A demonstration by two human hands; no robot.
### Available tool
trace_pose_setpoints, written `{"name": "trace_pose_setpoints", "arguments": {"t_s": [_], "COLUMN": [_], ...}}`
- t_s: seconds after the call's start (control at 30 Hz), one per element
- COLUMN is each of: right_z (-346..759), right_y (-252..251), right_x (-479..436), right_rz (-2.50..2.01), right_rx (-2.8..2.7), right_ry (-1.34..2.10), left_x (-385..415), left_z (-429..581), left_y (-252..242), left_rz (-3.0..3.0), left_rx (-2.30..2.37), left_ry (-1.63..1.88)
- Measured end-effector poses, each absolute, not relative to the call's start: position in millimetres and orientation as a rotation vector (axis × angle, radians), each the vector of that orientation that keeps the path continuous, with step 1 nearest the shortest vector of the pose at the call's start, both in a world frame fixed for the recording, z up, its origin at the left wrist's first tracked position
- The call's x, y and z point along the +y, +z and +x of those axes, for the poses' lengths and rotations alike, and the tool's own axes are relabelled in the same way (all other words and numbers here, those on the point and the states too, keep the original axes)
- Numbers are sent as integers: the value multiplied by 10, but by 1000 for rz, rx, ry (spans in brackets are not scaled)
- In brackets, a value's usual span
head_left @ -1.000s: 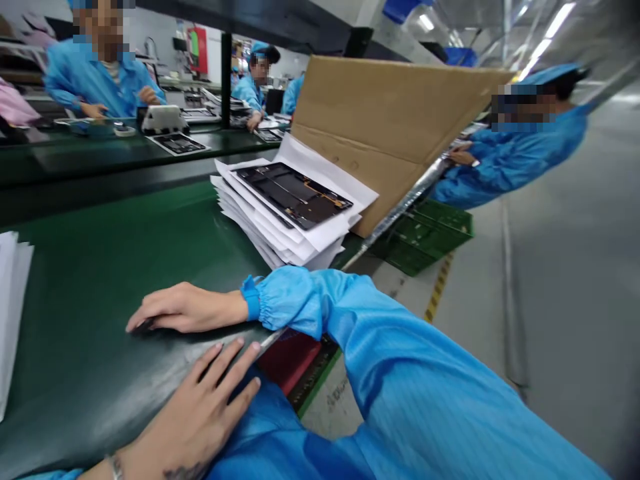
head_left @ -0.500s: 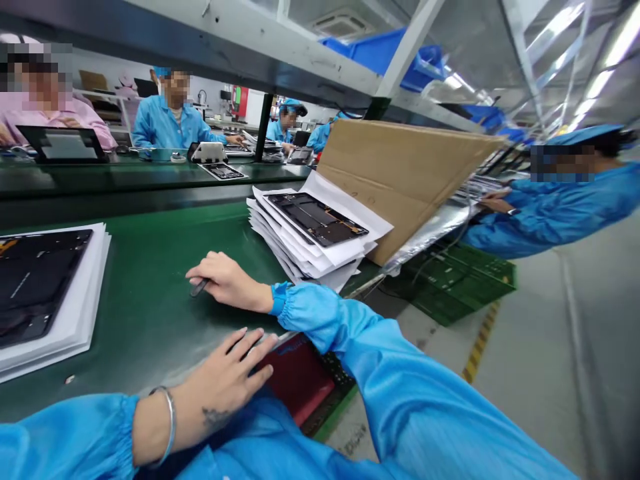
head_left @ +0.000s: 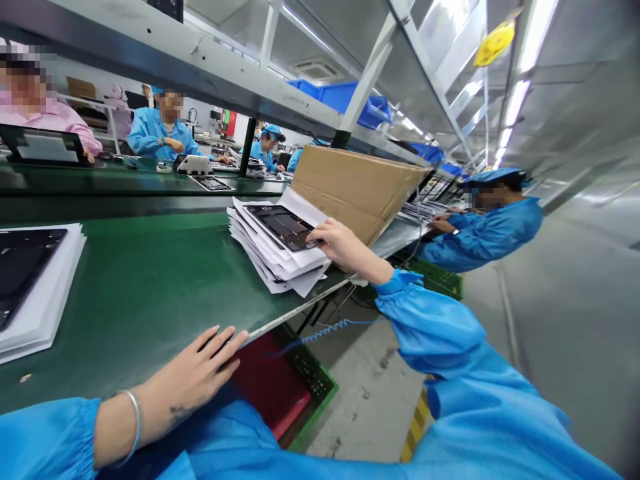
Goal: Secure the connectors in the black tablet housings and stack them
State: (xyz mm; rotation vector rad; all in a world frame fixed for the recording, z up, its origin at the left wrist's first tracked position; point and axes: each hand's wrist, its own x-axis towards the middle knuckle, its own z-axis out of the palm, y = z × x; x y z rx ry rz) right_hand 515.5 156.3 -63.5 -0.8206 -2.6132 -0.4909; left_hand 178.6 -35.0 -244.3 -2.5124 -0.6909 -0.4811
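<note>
My right hand is at the near right corner of a black tablet housing. Its fingers are closed around a small dark flat tool, mostly hidden by the fingertips. The housing lies on top of a stack of white paper sheets, whose edges are uneven. Whether the fingers also touch the housing, I cannot tell. My left hand lies open at the front edge of the green table, fingers spread, holding nothing.
Another black tablet housing lies on white sheets at the left. A cardboard sheet leans behind the right stack. Below the table edge is a green crate with red contents. Co-workers sit across and at the right.
My right hand has moved right, from above the bare table to the housing on the paper stack. The left hand stays near the table edge. The view has turned to the right.
</note>
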Motion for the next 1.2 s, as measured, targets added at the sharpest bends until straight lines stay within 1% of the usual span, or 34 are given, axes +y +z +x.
{"name": "trace_pose_setpoints", "arguments": {"t_s": [0.27,0.47,0.6,0.93,1.0,1.1,1.2], "right_z": [5188,5338,5359,5225,5221,5227,5200], "right_y": [-837,-790,-787,-826,-764,-517,-174], "right_x": [1618,1500,1425,1535,1544,1652,1849], "right_rz": [-818,-781,-771,-601,-606,-667,-744], "right_rx": [-2775,-2819,-2829,-2728,-2606,-2310,-2013], "right_ry": [-554,-537,-614,-632,-632,-637,-585], "left_x": [-389,-412,-426,-424,-440,-438,-292], "left_z": [1835,1859,1867,1871,1879,1884,1832], "left_y": [-2433,-2397,-2363,-2330,-2325,-2275,-2146], "left_rz": [-2447,-2451,-2466,-2533,-2592,-2730,-2810], "left_rx": [-696,-715,-735,-750,-770,-871,-1017], "left_ry": [-451,-425,-430,-411,-368,-308,-425]}}
